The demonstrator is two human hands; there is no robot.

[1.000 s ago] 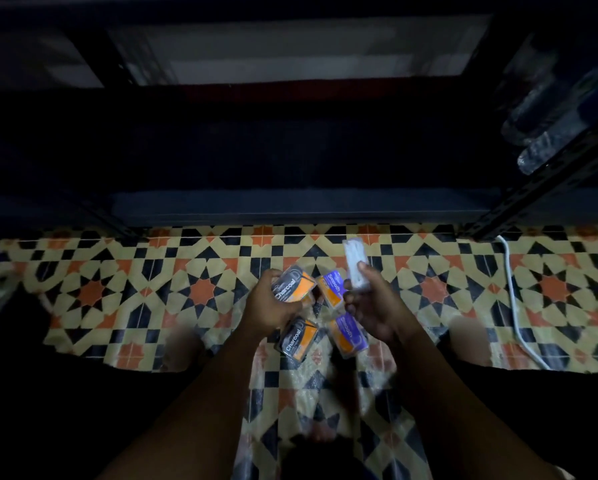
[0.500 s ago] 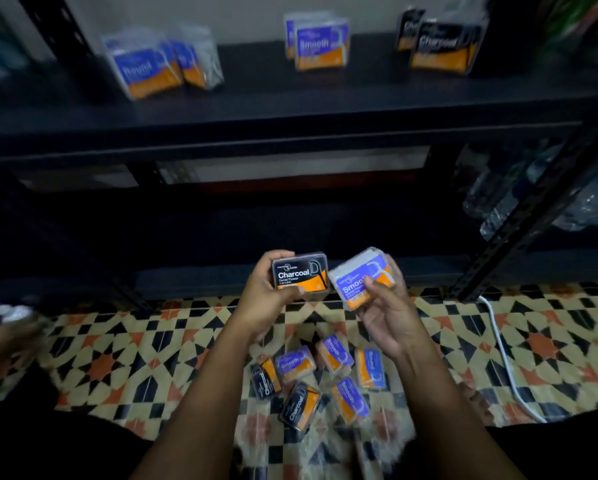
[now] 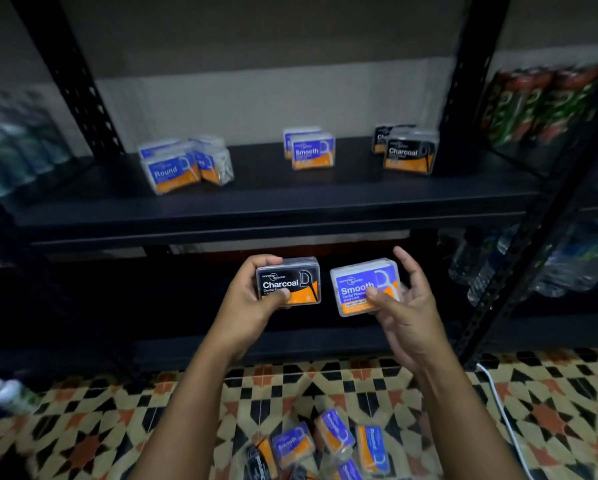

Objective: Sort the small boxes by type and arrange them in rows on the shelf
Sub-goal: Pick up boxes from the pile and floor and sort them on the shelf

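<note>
Left hand (image 3: 252, 299) grips the Charcoal box (image 3: 288, 281), right hand (image 3: 399, 306) pinches the Smooth box (image 3: 365, 287), both below the shelf (image 3: 273, 199); they look light, rigid, slick, best held by the edges

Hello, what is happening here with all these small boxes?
A person is sorting small boxes of dental floss onto a dark shelf. The left hand holds a black Charcoal box and the right hand holds a blue Smooth box, both in front of the shelf. On it stand three groups: Round boxes on the left, Smooth boxes in the middle, Charcoal boxes on the right. More unsorted boxes lie on the patterned floor below.
</note>
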